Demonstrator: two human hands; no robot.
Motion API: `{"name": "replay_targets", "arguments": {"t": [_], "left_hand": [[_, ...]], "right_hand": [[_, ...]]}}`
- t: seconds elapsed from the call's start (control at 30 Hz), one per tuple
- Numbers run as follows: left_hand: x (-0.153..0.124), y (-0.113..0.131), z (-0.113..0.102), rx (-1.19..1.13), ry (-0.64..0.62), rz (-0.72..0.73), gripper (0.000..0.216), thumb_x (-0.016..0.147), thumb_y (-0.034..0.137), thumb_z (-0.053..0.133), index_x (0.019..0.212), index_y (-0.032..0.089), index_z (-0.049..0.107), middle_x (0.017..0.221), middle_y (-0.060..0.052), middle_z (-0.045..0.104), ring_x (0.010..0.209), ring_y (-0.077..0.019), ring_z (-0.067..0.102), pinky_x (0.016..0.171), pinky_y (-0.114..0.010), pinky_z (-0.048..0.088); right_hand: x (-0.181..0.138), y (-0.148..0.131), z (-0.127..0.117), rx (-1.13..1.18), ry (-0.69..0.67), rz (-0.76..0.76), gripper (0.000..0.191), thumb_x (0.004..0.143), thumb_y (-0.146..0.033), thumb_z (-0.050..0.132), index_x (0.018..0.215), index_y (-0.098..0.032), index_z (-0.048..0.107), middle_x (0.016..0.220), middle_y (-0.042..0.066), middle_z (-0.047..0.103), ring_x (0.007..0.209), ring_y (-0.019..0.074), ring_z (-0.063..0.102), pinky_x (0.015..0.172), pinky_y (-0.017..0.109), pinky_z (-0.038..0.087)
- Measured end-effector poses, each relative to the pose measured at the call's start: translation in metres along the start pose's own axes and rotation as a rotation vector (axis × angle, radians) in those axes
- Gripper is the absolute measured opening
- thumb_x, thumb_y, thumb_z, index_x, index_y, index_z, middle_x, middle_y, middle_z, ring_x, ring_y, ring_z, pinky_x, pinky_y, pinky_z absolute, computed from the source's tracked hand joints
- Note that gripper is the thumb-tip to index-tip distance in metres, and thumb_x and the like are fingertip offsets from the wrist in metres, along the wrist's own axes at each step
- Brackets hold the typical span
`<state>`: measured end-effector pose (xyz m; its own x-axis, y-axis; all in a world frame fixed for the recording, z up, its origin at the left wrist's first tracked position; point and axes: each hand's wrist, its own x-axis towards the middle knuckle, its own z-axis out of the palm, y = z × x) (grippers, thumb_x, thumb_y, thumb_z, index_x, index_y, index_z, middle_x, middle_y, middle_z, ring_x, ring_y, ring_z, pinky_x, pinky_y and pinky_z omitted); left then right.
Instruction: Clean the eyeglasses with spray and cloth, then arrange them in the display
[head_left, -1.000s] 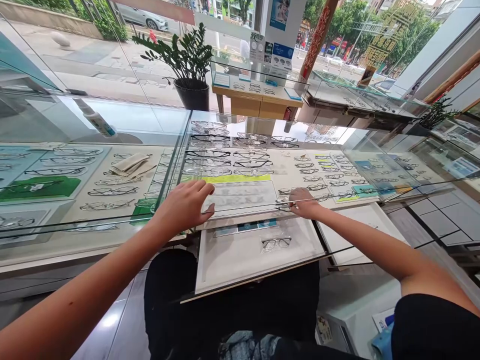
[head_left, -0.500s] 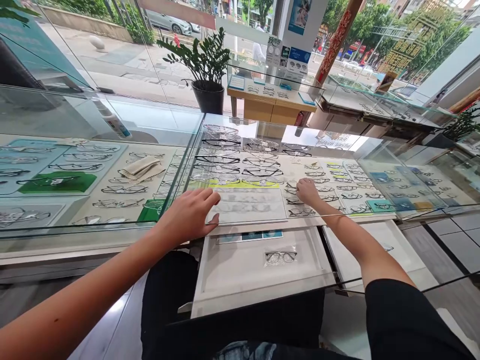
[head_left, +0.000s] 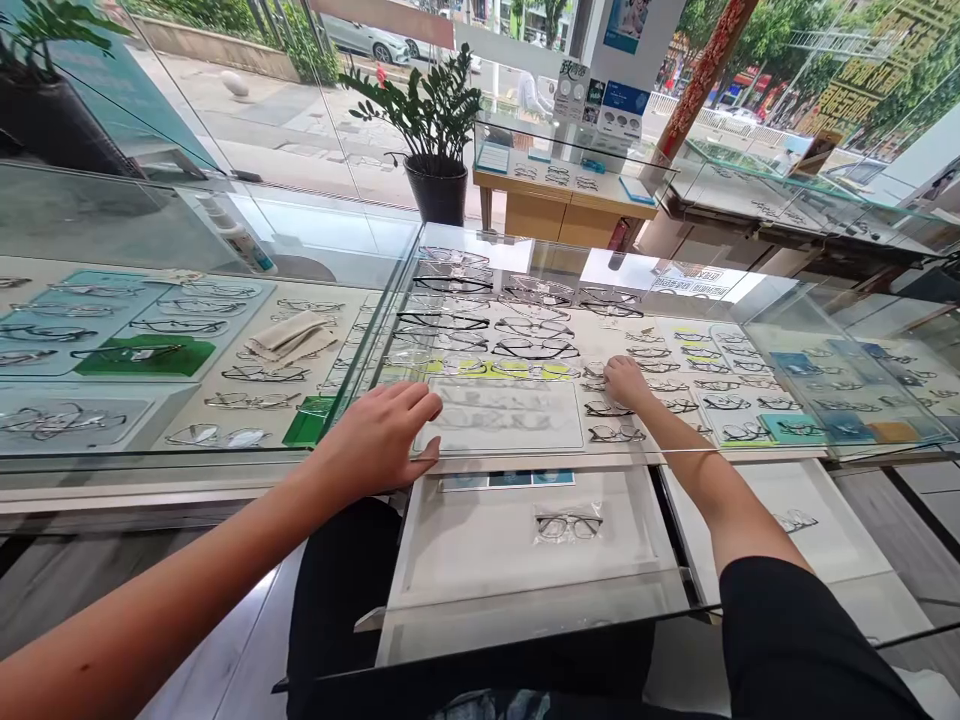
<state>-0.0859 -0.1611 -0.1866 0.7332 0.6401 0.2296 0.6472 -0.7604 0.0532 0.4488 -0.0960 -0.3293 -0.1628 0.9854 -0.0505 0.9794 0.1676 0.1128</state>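
Observation:
My left hand (head_left: 386,430) rests at the front edge of the glass showcase, its thumb and fingers apart, holding nothing. Beside it, under the glass, is a pale tray (head_left: 506,415) of blurred spectacles. My right hand (head_left: 627,384) reaches among the rows on the right, fingers bent and closed at one end of a pair of eyeglasses (head_left: 594,372); the fingertips are partly hidden. Just in front of that hand lie dark-rimmed eyeglasses (head_left: 615,433). Below the counter, an open drawer (head_left: 472,570) contains bagged glasses (head_left: 569,525).
Another open drawer (head_left: 847,540) on the right holds a pair of glasses. A left-hand showcase (head_left: 191,400) has several frames and a folded beige cloth (head_left: 291,338). Behind the counter stand a potted plant (head_left: 435,180) and a wooden display table (head_left: 562,190).
The view has shifted, so the counter and its contents appear slightly farther right. My left hand stays at the glass edge, and my right hand remains at the same row of eyeglasses.

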Motion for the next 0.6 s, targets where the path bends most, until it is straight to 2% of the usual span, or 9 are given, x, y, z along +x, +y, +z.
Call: {"name": "replay_targets", "arguments": {"t": [0.1, 0.37, 0.6], "left_hand": [[-0.001, -0.0008, 0.0001, -0.003, 0.004, -0.003, 0.01, 0.095, 0.033, 0.066, 0.099, 0.026, 0.059, 0.101, -0.01, 0.071, 0.091, -0.0318, 0.068, 0.083, -0.046, 0.054], [-0.0017, -0.0016, 0.0012, 0.035, 0.015, 0.012, 0.009, 0.097, 0.032, 0.063, 0.099, 0.026, 0.056, 0.098, -0.009, 0.07, 0.09, -0.0322, 0.067, 0.083, -0.047, 0.054], [-0.0028, -0.0022, 0.0023, 0.039, 0.067, 0.043, 0.008, 0.096, 0.029, 0.064, 0.097, 0.026, 0.056, 0.097, -0.009, 0.069, 0.087, -0.0317, 0.066, 0.08, -0.045, 0.052]], "right_hand": [[0.0021, -0.0005, 0.0015, 0.003, -0.006, -0.004, 0.026, 0.09, -0.011, 0.066, 0.108, -0.016, 0.083, 0.128, 0.024, 0.078, 0.136, 0.04, 0.058, 0.124, 0.051, 0.038], [0.005, 0.0016, 0.0037, 0.003, -0.032, 0.019, 0.027, 0.095, -0.016, 0.065, 0.114, -0.015, 0.084, 0.132, 0.024, 0.08, 0.137, 0.0391, 0.059, 0.121, 0.05, 0.039], [0.0052, 0.0079, 0.0028, -0.015, -0.077, 0.05, 0.042, 0.102, -0.027, 0.062, 0.135, -0.01, 0.083, 0.151, 0.024, 0.077, 0.151, 0.0399, 0.058, 0.127, 0.052, 0.041]]}}
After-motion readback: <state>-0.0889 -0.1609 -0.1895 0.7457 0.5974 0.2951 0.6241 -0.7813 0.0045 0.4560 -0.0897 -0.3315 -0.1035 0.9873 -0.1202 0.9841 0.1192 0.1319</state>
